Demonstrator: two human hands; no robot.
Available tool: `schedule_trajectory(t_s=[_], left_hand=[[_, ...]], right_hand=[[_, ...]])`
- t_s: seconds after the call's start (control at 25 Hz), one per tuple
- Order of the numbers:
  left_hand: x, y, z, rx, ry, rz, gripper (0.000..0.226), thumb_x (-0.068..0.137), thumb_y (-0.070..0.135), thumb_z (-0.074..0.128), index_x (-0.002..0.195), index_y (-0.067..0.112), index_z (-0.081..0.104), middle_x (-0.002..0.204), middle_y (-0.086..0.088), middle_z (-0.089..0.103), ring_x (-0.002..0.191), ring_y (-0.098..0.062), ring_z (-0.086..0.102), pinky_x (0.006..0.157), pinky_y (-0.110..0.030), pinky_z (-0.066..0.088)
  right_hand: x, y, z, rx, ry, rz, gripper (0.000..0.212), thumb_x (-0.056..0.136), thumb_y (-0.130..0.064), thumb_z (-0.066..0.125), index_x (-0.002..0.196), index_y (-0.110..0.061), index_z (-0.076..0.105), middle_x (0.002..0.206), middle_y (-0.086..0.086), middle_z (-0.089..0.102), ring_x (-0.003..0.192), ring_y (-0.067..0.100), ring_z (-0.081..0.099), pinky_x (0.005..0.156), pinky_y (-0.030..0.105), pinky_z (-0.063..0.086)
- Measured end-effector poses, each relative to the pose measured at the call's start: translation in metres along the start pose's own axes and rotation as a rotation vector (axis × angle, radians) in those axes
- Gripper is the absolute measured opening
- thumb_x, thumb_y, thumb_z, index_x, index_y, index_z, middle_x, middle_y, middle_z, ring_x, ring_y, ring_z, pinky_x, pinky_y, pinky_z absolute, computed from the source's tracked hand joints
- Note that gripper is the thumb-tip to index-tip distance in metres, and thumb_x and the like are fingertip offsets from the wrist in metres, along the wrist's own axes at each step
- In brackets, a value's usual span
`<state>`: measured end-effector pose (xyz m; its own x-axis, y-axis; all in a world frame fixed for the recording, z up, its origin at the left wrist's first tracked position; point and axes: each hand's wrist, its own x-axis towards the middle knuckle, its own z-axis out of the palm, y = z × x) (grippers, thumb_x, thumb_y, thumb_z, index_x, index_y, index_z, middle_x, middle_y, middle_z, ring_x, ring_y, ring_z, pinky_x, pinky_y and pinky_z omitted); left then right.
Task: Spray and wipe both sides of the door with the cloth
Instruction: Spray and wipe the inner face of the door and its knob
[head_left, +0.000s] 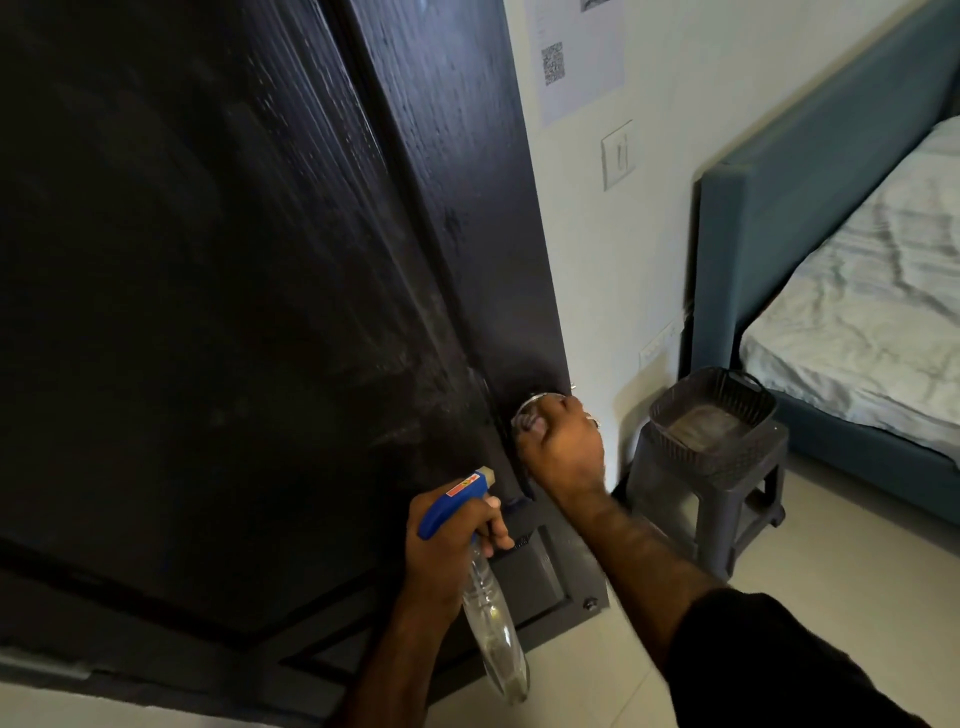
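Beside door, basket tops stool, near bed.

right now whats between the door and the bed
In the head view, a grey stool with a basket on top stands between the door and the bed.

Two bare hands, left hand and right hand, bare forearms, black sleeve on right arm ending near elbow, left forearm uncovered as far as visible, no gloves
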<state>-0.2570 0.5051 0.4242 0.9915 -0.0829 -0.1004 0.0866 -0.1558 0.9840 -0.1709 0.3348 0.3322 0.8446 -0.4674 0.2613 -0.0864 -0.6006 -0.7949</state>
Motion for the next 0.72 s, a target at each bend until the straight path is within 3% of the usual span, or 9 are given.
schedule_trajectory(t_s=[0.12,0.24,0.32,0.4,0.52,0.6,0.68,0.72], left_hand=[[-0.006,0.003,0.007,0.004,-0.008,-0.023,0.035,0.091,-0.003,0.066,0.060,0.013,0.070,0.061,-0.012,0.066,0.055,-0.021,0.066,0.055,-0.025,0.053],[-0.006,0.004,0.005,-0.007,0.014,-0.019,0.019,0.090,-0.002,0.067,0.072,-0.006,0.067,0.063,-0.015,0.065,0.058,-0.024,0.065,0.055,-0.025,0.053],[-0.005,0.001,0.001,0.020,0.022,-0.011,0.019,0.091,0.000,0.067,0.080,-0.016,0.064,0.065,-0.015,0.066,0.059,-0.025,0.066,0.055,-0.024,0.053],[-0.004,-0.002,-0.003,0.048,0.031,-0.012,0.020,0.092,0.001,0.067,0.084,-0.017,0.065,0.066,-0.015,0.067,0.060,-0.025,0.067,0.056,-0.024,0.053],[-0.007,-0.004,-0.009,0.049,0.024,0.011,0.030,0.091,0.012,0.071,0.083,-0.015,0.065,0.067,-0.019,0.067,0.061,-0.028,0.067,0.058,-0.027,0.053],[-0.011,-0.002,-0.015,0.030,0.010,0.028,0.038,0.083,0.023,0.070,0.080,-0.015,0.064,0.067,-0.020,0.066,0.061,-0.029,0.067,0.059,-0.028,0.054],[-0.013,-0.001,-0.023,0.036,0.024,0.029,0.036,0.089,0.021,0.070,0.080,-0.013,0.066,0.068,-0.019,0.067,0.062,-0.030,0.068,0.060,-0.028,0.055],[-0.013,-0.001,-0.027,0.051,0.035,0.027,0.031,0.094,0.015,0.069,0.080,-0.012,0.066,0.068,-0.018,0.068,0.063,-0.030,0.068,0.060,-0.028,0.056]], right_hand=[[-0.003,0.030,0.005,-0.408,-0.040,-0.415,0.044,0.092,-0.035,0.075,0.134,-0.024,0.070,0.141,0.012,0.060,0.122,0.040,0.060,0.097,0.051,0.054],[0.009,0.049,-0.002,-0.684,-0.100,-0.989,0.045,0.088,-0.025,0.077,0.132,-0.020,0.073,0.144,0.013,0.057,0.133,0.045,0.055,0.103,0.067,0.047],[0.019,0.056,-0.008,-0.685,-0.086,-1.094,0.045,0.091,-0.023,0.071,0.135,-0.018,0.070,0.145,0.018,0.057,0.132,0.047,0.054,0.104,0.071,0.048],[0.020,0.057,-0.007,-0.546,-0.022,-0.861,0.046,0.097,-0.029,0.065,0.142,-0.017,0.062,0.148,0.025,0.052,0.128,0.048,0.056,0.100,0.065,0.055],[0.008,0.031,0.011,-0.095,-0.049,-0.216,0.057,0.091,-0.039,0.075,0.141,-0.020,0.057,0.148,0.014,0.047,0.115,0.033,0.059,0.093,0.042,0.057],[0.010,0.005,0.021,0.369,0.019,0.277,0.054,0.086,-0.038,0.080,0.133,-0.019,0.064,0.136,0.007,0.059,0.104,0.024,0.064,0.088,0.031,0.053],[0.024,-0.011,0.018,1.021,0.076,0.738,0.037,0.089,-0.030,0.080,0.121,-0.014,0.072,0.116,0.010,0.076,0.091,0.024,0.076,0.078,0.032,0.060],[0.028,-0.016,0.014,1.233,0.062,0.881,0.028,0.092,-0.024,0.079,0.117,-0.011,0.075,0.107,0.011,0.080,0.087,0.026,0.079,0.075,0.035,0.063]])
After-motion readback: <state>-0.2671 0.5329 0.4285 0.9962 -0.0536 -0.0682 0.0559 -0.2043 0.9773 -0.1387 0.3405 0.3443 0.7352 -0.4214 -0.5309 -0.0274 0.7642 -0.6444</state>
